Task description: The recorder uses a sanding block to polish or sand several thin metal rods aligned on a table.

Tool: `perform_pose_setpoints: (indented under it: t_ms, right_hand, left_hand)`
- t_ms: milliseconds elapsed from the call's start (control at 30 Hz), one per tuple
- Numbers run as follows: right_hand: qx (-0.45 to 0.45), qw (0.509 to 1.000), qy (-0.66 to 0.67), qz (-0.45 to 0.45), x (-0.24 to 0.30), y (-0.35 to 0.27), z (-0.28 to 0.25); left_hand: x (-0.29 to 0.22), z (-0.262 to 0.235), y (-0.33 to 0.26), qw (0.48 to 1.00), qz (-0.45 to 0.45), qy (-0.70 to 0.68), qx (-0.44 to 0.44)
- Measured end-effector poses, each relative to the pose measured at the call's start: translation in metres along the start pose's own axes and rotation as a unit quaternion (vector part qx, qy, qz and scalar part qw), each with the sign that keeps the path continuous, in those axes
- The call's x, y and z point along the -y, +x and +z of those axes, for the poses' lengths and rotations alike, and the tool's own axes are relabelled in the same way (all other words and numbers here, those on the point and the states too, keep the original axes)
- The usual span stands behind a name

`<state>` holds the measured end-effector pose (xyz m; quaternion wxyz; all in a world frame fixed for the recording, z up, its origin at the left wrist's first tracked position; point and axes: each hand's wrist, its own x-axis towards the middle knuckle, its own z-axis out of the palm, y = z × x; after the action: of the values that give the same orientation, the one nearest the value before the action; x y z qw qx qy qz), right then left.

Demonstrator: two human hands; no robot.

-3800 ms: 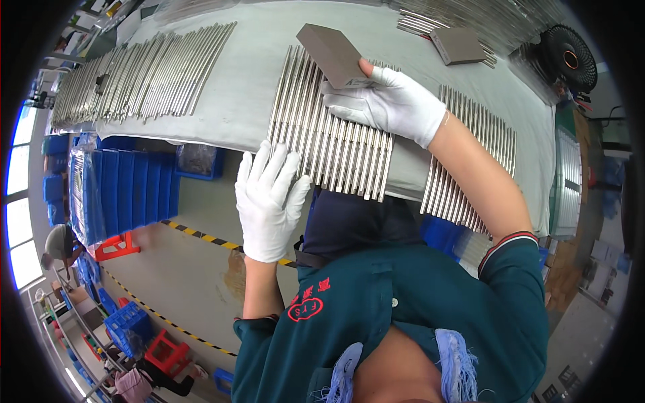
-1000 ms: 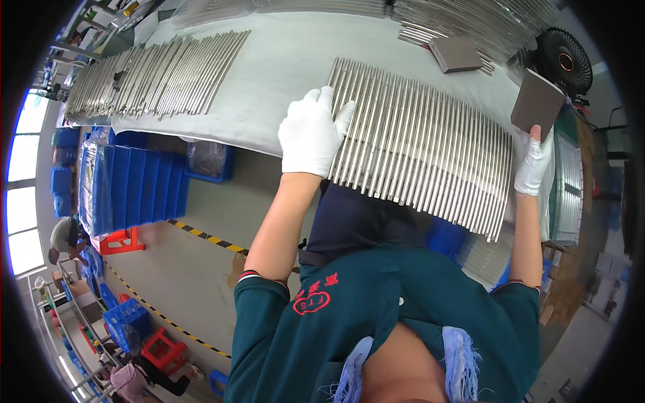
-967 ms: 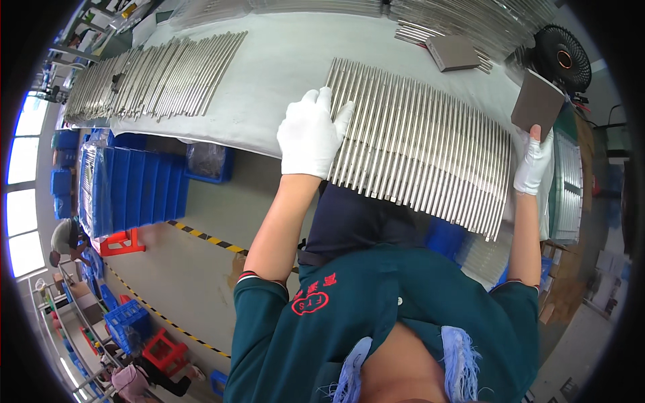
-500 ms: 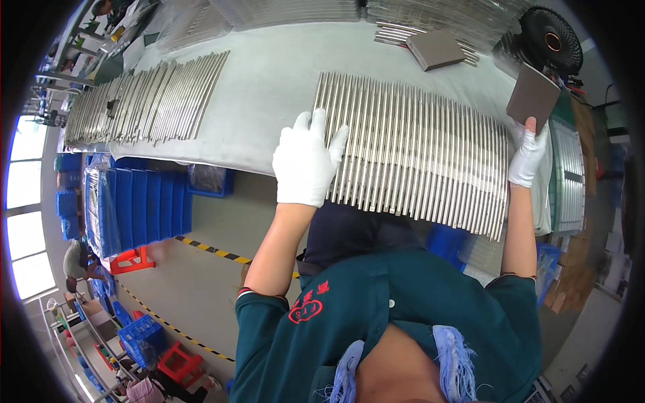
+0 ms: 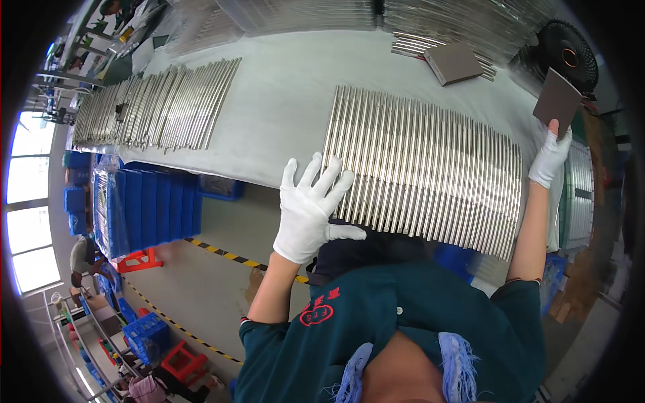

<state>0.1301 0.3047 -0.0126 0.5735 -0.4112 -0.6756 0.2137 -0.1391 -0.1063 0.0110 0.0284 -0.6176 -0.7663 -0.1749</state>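
Note:
A row of thin silvery metal rods (image 5: 423, 171) lies side by side along the near edge of the covered table. At the row's left end, my left hand (image 5: 309, 211), in a white glove, is open. Its fingers are spread, with the fingertips at the leftmost rods and the thumb pointing right by their near ends. Past the right end of the row, my right hand (image 5: 551, 158), also gloved in white, is closed on a stiff, flat grey-brown rectangular sheet (image 5: 557, 101). The sheet is held raised and tilted, apart from the rods.
Another group of metal rods (image 5: 158, 104) lies at the table's left. A grey-brown box-shaped block (image 5: 453, 64) rests on several rods at the back, near a black fan (image 5: 568, 57). Clear plastic trays (image 5: 302, 13) line the far side. Stacked blue crates (image 5: 151, 208) stand below left.
My left hand has moved toward me along the row's left end, and its fingers have spread wider. My right hand still grips the sheet. The whole view has shifted slightly.

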Motion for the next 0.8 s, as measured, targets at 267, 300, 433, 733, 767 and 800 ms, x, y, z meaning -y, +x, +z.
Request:
perform_pose_setpoints:
  t_ms: [267,300,433,733,767,800]
  right_hand:
    - [0.042,0.999,0.004,0.021,-0.018,0.002,-0.002]
    - [0.042,0.999,0.004,0.021,-0.018,0.000,-0.001]
    - [0.059,0.998,-0.010,0.012,-0.013,-0.003,0.004]
    - [0.086,0.996,0.012,0.024,-0.012,0.002,0.007]
    - [0.086,0.996,0.014,0.030,-0.011,0.002,0.008]
    - [0.087,0.996,0.014,0.029,-0.010,0.001,0.008]
  left_hand:
    - [0.020,0.003,0.006,0.999,0.047,-0.015,0.022]
    - [0.019,0.003,0.006,0.998,0.050,-0.017,0.016]
    - [0.018,0.004,0.004,0.999,0.044,-0.017,0.013]
    - [-0.005,-0.004,0.009,0.996,0.025,-0.057,0.071]
    - [-0.003,-0.004,0.007,0.996,0.027,-0.059,0.056]
    - [-0.002,-0.005,0.007,0.996,0.026,-0.059,0.056]
